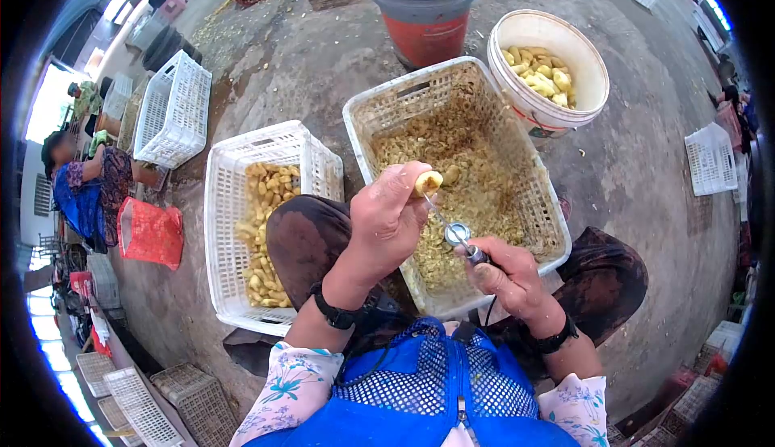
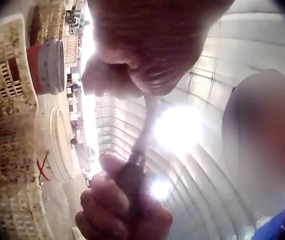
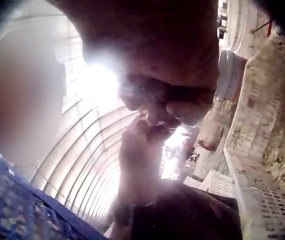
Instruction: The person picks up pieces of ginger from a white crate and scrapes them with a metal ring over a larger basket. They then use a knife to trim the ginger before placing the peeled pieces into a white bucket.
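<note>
Yellow root piece (image 1: 428, 182) in the left hand (image 1: 389, 213): from where I stand it pokes out past the fingertips, up above the scrap-strewn crate (image 1: 387, 104) between the person's knees. The left fingers are curled, pinching it tight; the right hand (image 1: 510, 279) has its fingers wrapped round the dark handle of a thin metal tool (image 1: 477, 255). I'd take this for the scraping step — the tool's tip reaches the underside of the piece, though I can't tell whether it is biting. What the next move calls for, I'd judge, is a turn of the piece in the left fingers and a short, light stroke well short of the thumb. Most of the piece's body is hidden by that hand.

Around them, a white crate (image 1: 323, 169) of yellow pieces (image 1: 266, 269) stands to the left, with the left knee (image 1: 311, 237) in the way of reaching it. A white bucket (image 1: 593, 84) of paler pieces (image 1: 549, 76) sits past the scrap crate's far right corner, beside a grey-and-red bucket (image 1: 428, 35) — so a reach there would cross the crate's rim. Farther left are a red bag (image 1: 153, 233) and another seated person (image 1: 77, 185).
</note>
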A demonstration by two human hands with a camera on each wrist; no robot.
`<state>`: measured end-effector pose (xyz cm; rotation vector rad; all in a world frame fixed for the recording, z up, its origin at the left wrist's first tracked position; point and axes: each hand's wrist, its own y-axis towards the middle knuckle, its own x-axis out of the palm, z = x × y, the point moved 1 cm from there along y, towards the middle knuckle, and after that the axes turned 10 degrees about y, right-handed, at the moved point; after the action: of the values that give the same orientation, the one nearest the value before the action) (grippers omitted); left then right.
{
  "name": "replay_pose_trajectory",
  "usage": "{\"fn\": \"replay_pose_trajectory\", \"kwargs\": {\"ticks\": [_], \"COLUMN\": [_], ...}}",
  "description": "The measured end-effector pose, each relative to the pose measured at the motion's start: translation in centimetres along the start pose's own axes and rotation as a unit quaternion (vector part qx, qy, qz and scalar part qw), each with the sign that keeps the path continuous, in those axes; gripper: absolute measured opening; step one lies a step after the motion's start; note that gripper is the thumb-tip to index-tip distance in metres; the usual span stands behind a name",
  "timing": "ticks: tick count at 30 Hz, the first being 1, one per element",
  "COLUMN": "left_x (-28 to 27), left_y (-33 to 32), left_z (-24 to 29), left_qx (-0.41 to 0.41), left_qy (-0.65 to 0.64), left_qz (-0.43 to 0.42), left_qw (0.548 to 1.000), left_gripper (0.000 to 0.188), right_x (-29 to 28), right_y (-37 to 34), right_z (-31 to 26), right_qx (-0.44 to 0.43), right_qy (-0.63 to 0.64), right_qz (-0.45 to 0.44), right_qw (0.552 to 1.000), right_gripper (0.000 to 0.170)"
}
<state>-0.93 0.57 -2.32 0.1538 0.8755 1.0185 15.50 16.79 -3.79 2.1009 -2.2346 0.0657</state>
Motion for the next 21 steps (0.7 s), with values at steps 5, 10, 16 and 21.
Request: {"fn": "replay_pose_trajectory", "kwargs": {"ticks": [5,10,16,21], "left_x": [-0.9,-0.8,-0.3,-0.6], "left_y": [-0.1,-0.3,-0.2,-0.5], "left_z": [0.2,0.2,0.1,0.1], "left_qx": [-0.069,-0.257,-0.079,-0.298], "left_qy": [-0.033,-0.315,-0.042,-0.347], "left_qz": [-0.060,-0.148,-0.087,-0.174], "left_qw": [0.995,0.902,0.992,0.872], "left_gripper": [0.031,0.027,0.020,0.017], "right_x": [-0.4,-0.5,-0.9,-1.4], "right_y": [0.3,0.3,0.0,-0.3], "right_z": [0.3,0.4,1.4,0.2], "right_qx": [-0.030,-0.025,-0.030,-0.027], "right_qy": [-0.055,-0.067,-0.075,-0.112], "right_qz": [0.009,0.014,0.025,0.005], "right_qw": [0.998,0.997,0.996,0.993], "right_gripper": [0.032,0.033,0.033,0.033]}}
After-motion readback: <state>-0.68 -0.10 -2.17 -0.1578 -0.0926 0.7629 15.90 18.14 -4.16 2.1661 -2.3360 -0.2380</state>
